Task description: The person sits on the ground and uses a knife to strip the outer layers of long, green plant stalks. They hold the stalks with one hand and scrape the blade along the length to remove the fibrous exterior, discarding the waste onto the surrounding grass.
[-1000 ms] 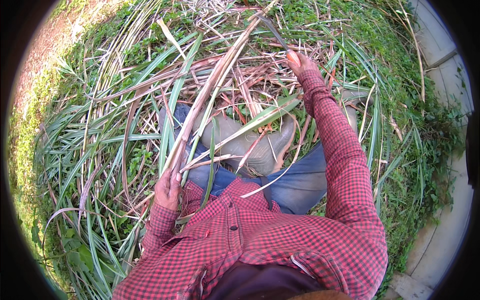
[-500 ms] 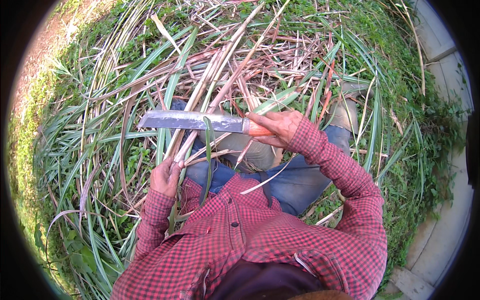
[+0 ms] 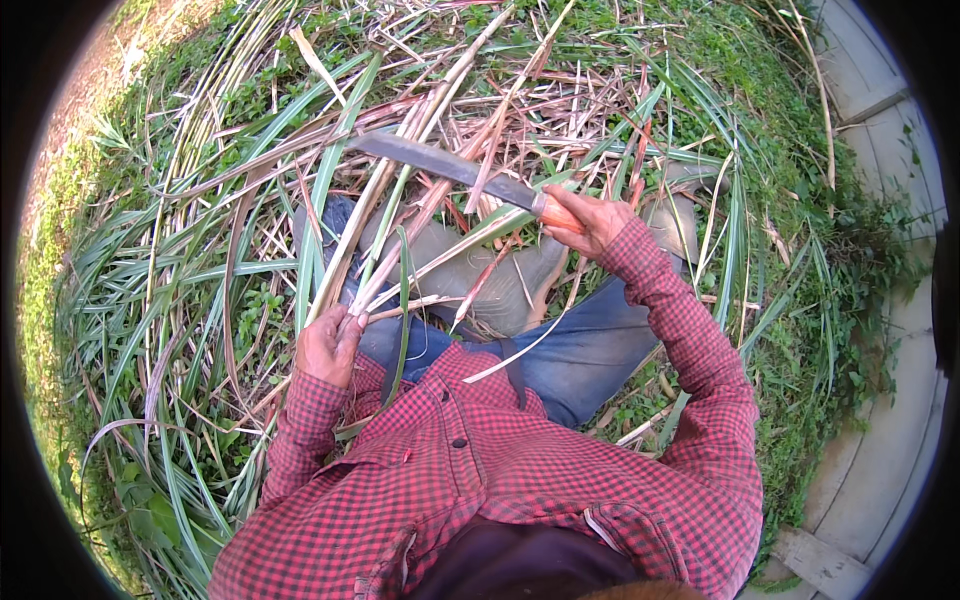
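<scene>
My left hand (image 3: 328, 345) is closed around the near ends of several long stalks (image 3: 432, 118), which run up and away to the right over my boots. In my right hand (image 3: 592, 222) is the reddish wooden handle of a machete (image 3: 440, 160). Its dark, slightly blurred blade points left and away from me, above the stalks. Whether the blade touches them I cannot tell. One narrow green leaf (image 3: 403, 300) hangs down beside my left hand.
My bent legs in blue trousers (image 3: 590, 350) and a rubber boot (image 3: 500, 275) lie just beneath the stalks. Cut dry pieces (image 3: 560, 110) litter the ground beyond. Long green leaves (image 3: 190, 310) pile up at the left. A pale concrete edge (image 3: 880, 420) curves along the right.
The machete has moved farther from me and a little right, its tip swinging up and away. My left hand keeps hold of the stalks in nearly the same place.
</scene>
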